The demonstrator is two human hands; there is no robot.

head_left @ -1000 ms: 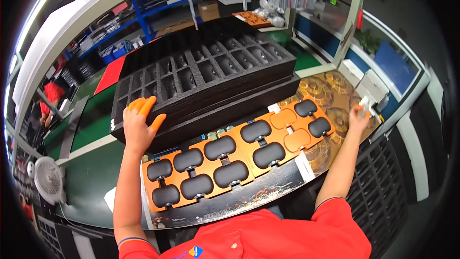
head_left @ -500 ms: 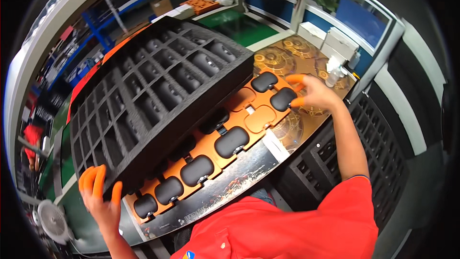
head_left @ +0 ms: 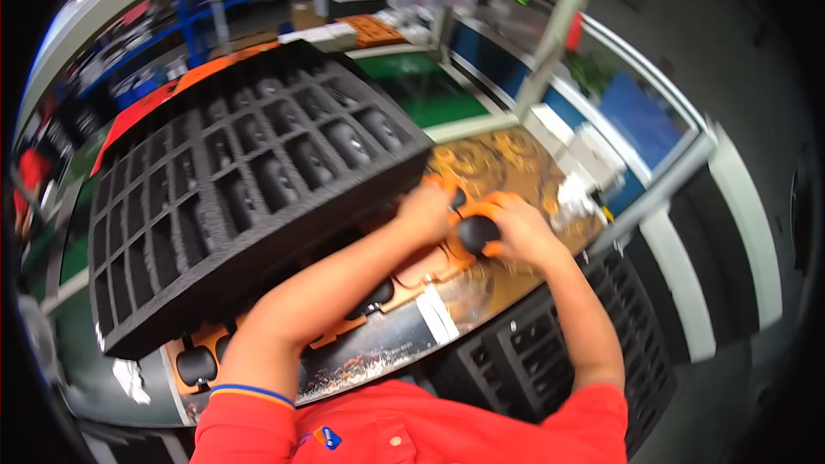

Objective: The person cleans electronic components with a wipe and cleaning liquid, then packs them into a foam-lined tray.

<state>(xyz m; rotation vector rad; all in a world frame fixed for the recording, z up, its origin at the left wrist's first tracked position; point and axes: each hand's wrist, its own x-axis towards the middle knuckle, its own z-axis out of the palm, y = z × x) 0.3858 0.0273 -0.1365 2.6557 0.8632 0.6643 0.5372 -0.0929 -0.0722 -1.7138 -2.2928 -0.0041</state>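
A black rounded case part (head_left: 478, 235) at the right end of a long orange fixture (head_left: 440, 265) is in my right hand (head_left: 526, 230), its orange-covered fingertips curled around the part from the right. My left hand (head_left: 423, 213) reaches across, its fingers bent at a smaller black part (head_left: 458, 198) just beyond. Motion blur softens both hands. More black parts sit along the fixture, such as one (head_left: 196, 366) at its left end; my left forearm hides the middle ones. A large black foam tray (head_left: 301, 236) with dark pieces in its slots overlaps the fixture's far side.
Dark slotted foam (head_left: 537, 352) lies below the table's right edge. White boxes (head_left: 584, 155), crumpled white tissue (head_left: 577, 198) and a metal frame stand at the right. Another crumpled tissue (head_left: 131, 381) lies at the left. Shelves and an orange tray (head_left: 375, 31) are farther back.
My left hand has left the foam tray's near left corner and crossed to the fixture's right end. My right hand now closes around the black part there. The view has shifted.
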